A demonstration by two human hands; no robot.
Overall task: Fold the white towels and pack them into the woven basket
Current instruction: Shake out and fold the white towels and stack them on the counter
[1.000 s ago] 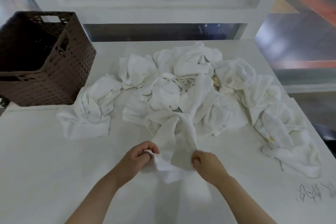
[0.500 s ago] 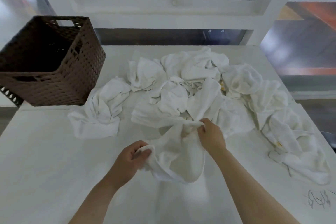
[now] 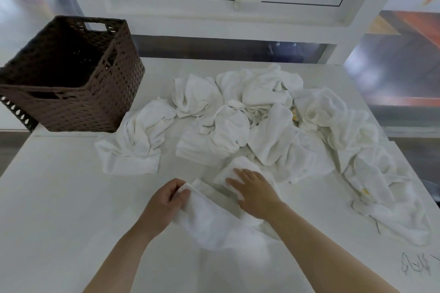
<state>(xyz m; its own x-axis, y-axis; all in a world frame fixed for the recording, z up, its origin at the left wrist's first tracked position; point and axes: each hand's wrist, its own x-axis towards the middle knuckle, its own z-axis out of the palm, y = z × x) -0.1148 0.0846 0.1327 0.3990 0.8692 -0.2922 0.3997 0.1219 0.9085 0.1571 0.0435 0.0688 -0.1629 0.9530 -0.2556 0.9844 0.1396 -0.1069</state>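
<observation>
- Pinching a corner of the towel (image 3: 214,219) between thumb and curled fingers, the left hand (image 3: 164,204) is holding that edge just below the middle of the frame.
- Pressing down with straight, slightly spread fingers, the right hand (image 3: 254,192) is lying flat on the far part of the same towel, right of the left hand.
- Lying partly flattened on the white table (image 3: 59,209) between the two hands, the towel is bunching and drooping toward the lower centre.
- Judging by the creases, the cloth is behaving as soft, light and limp; it is likely offering no stiffness, so taking it by two corners or along a hem looks the surest hold, with a flat palm smoothing it.
- Sitting behind the hands, the pile of crumpled towels (image 3: 273,121) is spreading from centre to the right edge, with one separate towel (image 3: 140,140) lying left of it.
- Standing in the upper left, the woven basket (image 3: 78,102) is showing a dark inside with no towel visible in it; by that, packing is not yet starting.
</observation>
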